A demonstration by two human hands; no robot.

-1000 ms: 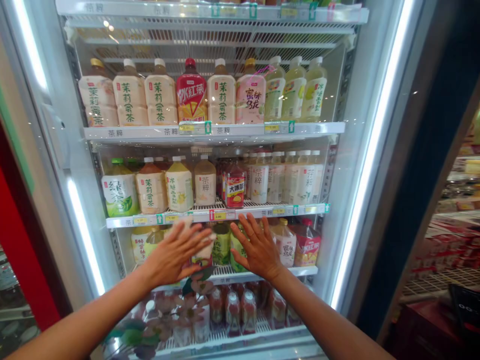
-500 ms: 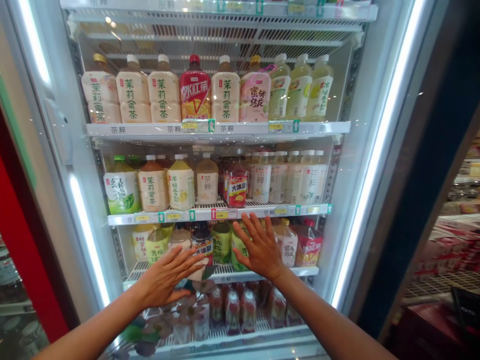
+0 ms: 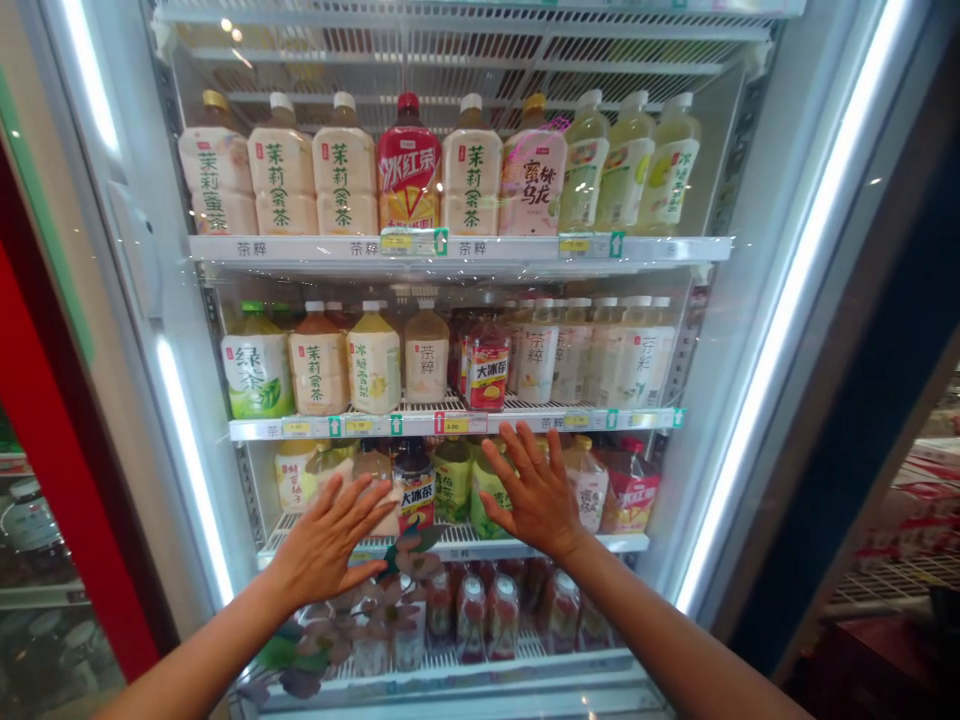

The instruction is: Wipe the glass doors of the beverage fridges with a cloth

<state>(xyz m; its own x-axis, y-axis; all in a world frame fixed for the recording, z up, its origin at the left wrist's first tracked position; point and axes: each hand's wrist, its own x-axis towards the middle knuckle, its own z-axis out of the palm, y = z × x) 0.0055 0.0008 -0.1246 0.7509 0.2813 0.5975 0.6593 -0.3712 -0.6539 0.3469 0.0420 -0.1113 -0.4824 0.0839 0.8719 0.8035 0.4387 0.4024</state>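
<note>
A: What has moved?

B: The left hand (image 3: 326,540) has dropped slightly and its fingers have spread, so the dark-capped tea bottle (image 3: 414,490) now shows clear beside it. The fridge (image 3: 127,250) also sits a little higher in view.

A: Is either hand holding anything?

B: No. Both are open, palms toward the shelves, fingers spread, with nothing gripped. The right hand (image 3: 534,495) is nearest a green-labelled bottle (image 3: 489,505), just beside its fingers.

A: Are they touching the bottles?

B: I can't tell. A glass door (image 3: 450,285) stands before the shelves, and the hands may be resting on it.

A: Where are they?

B: Side by side, just below the price strip (image 3: 450,425), well apart from the top row of bottles (image 3: 409,170).
</note>
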